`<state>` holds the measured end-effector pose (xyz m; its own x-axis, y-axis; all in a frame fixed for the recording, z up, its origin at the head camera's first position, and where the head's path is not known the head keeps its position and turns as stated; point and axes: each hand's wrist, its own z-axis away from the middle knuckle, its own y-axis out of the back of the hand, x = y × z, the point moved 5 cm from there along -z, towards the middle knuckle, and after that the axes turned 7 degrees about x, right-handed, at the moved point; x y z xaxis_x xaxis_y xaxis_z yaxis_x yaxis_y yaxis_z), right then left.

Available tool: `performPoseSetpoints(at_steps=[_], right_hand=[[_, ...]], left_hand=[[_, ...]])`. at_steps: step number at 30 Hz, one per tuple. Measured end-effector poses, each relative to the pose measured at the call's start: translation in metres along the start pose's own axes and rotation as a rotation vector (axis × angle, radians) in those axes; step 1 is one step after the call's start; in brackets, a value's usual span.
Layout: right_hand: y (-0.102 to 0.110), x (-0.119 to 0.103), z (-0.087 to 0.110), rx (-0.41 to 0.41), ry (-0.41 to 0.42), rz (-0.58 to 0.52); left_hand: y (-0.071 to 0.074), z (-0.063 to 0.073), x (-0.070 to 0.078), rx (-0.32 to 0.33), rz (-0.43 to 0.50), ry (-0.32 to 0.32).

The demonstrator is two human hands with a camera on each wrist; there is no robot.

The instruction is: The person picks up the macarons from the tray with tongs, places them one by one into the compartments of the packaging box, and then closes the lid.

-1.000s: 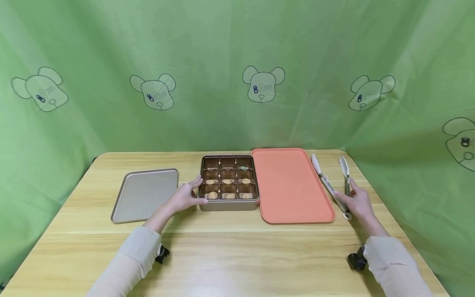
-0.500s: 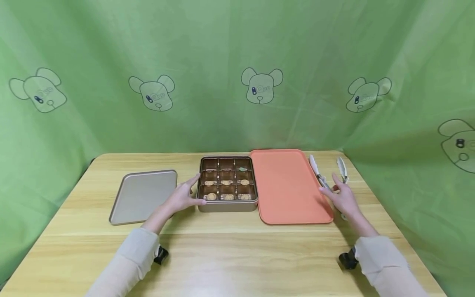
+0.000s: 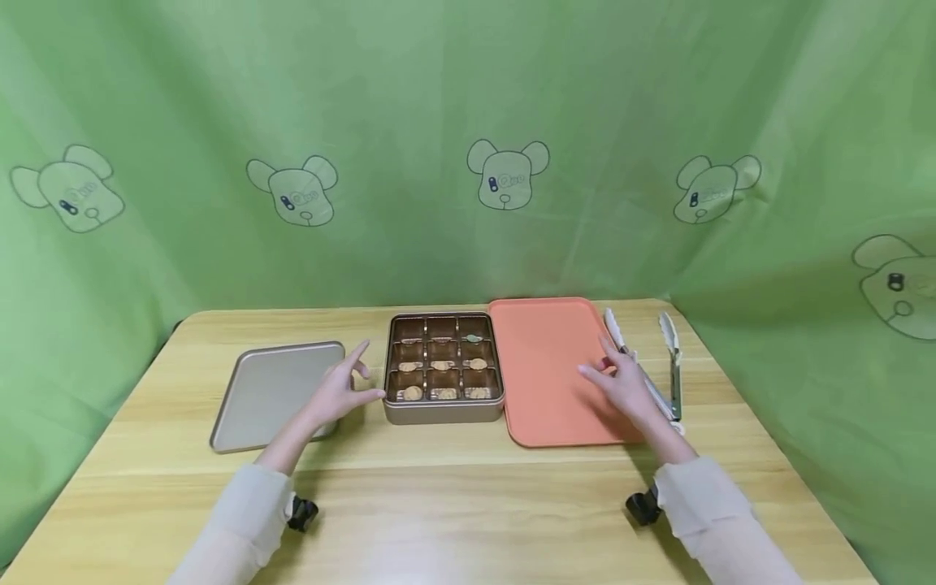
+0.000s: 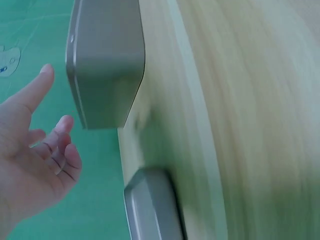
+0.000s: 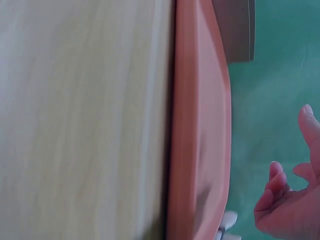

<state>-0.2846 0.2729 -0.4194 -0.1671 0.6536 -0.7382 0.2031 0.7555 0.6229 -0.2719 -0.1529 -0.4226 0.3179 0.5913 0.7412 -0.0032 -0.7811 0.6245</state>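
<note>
A square brown metal tin (image 3: 444, 413) stands mid-table, its divided insert holding several cookies (image 3: 442, 366) and a small green piece (image 3: 474, 339) in the back right compartment. My left hand (image 3: 339, 392) is just left of the tin, thumb near its front corner, fingers spread and holding nothing. In the left wrist view, a gap shows between that hand and the tin. Over the right part of the orange tray (image 3: 544, 366) hovers my right hand (image 3: 625, 386), fingers loosely bent, nothing in them. Metal tongs (image 3: 675, 382) lie spread on the table right of the tray.
A flat tin lid (image 3: 274, 394) lies left of the tin, partly behind the left forearm. The tray touches or nearly touches the tin's right side. Green curtain (image 3: 409, 227) surrounds the back and sides of the wooden table (image 3: 468, 496).
My right hand has left the tongs and moved left over the tray. My left hand has come away from the tin's left side, moving slightly left.
</note>
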Motion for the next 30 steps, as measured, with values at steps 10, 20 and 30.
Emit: performPoseSetpoints(at_steps=[10,20,30], right_hand=[[-0.028,-0.033,-0.001,-0.061,0.039,-0.075],[-0.06,-0.075,0.004,-0.123,0.098,-0.163],[-0.073,-0.127,0.019,-0.183,0.091,-0.263]], left_hand=[[0.036,0.02,-0.022,0.051,-0.086,0.042],[0.076,0.044,-0.034,0.07,-0.201,0.112],[0.092,0.06,-0.046,0.063,-0.224,0.124]])
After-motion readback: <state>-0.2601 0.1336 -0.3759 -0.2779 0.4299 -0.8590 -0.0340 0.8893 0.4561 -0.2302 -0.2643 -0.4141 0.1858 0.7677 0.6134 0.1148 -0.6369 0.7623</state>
